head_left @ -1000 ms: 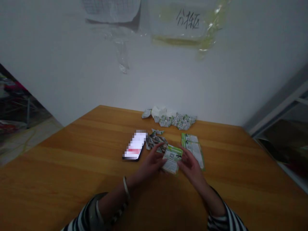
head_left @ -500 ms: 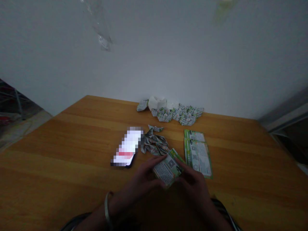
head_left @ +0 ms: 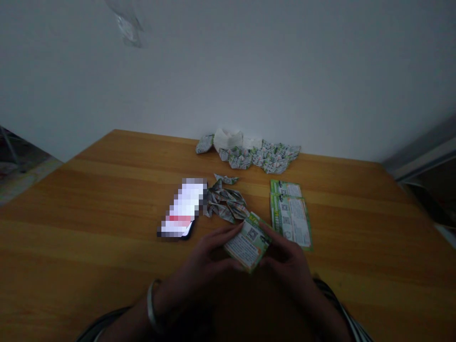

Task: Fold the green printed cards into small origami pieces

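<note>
A green-and-white printed paper (head_left: 245, 244), seemingly folded, is held between both hands just above the table's near side. My left hand (head_left: 213, 254) grips its left edge, fingers on top and thumb at the near side. On the opposite edge, my right hand (head_left: 287, 259) pinches the same paper. Beyond it lie several folded paper pieces (head_left: 226, 202) in a small heap. To the right, a stack of flat printed leaflets (head_left: 294, 218) with green borders rests on the wood. Left of the heap is a phone (head_left: 183, 209) with a lit, blurred-out screen.
Along the wall, interlocked folded-paper pieces (head_left: 274, 156) stand beside a crumpled white tissue (head_left: 228, 139). The wooden table (head_left: 89, 190) meets a pale wall (head_left: 228, 66), where clear plastic (head_left: 128, 31) hangs at upper left. A dark gap lies past the table's right edge.
The view has tilted slightly, so the table items appear a little higher and further left. Both hands keep hold of the paper, which has hardly shifted.
</note>
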Tool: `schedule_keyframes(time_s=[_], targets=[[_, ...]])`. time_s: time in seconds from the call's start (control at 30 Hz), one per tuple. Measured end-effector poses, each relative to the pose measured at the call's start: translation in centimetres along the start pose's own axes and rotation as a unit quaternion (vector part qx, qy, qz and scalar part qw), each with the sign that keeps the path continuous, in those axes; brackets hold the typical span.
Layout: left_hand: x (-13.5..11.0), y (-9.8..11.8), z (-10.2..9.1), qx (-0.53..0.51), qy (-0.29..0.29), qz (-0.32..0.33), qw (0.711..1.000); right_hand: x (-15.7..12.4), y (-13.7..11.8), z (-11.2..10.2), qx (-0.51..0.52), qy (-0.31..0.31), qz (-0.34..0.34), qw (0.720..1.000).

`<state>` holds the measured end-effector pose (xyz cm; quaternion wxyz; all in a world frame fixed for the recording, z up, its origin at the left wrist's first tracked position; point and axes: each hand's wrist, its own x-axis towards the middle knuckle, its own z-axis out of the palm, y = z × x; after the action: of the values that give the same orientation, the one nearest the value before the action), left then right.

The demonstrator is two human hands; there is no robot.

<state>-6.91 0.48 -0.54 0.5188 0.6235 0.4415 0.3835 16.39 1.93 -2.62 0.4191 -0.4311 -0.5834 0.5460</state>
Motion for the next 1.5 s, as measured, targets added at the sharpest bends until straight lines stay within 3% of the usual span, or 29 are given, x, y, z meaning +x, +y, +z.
schedule_keyframes(time_s=[0.4,0.6,0.7,0.83,1.0,1.1,1.23,1.5], targets=[[0.1,0.4,0.2,0.0,0.032,0.005,0.999,-0.2,0.4,0.1,-0.031,0.004,-0.025,0.999],[-0.3,0.4,0.5,0.023,-0.016,0.042,0.999,-0.7,0.8,0.1,-0.105,-0.055,-0.063,0.991],[-0.2,-0.1,0.4,0.038,0.013,0.069,0.997,-0.9,1.1,0.2,-0.156,-0.063,-0.083,0.982],[-0.4,-0.4,0.1,0.066,0.084,0.112,0.988,-0.9,0.7,0.4,-0.211,-0.048,-0.164,0.963],[-1.0,0.5,0.6,0.071,0.111,0.111,0.985,-1.0,-0.9,0.5,-0.25,0.032,-0.262,0.932],[-0.8,0.8,1.2,0.01,0.12,0.046,0.992,-1.4,-1.2,0.7,-0.205,0.06,-0.237,0.948],[-0.3,1.0,1.4,-0.11,0.103,-0.056,0.987,-1.6,-1.0,1.3,-0.077,0.047,-0.161,0.983],[-0.6,1.1,0.9,-0.022,0.108,0.002,0.994,-1.5,-1.5,1.6,-0.062,0.054,-0.155,0.985]])
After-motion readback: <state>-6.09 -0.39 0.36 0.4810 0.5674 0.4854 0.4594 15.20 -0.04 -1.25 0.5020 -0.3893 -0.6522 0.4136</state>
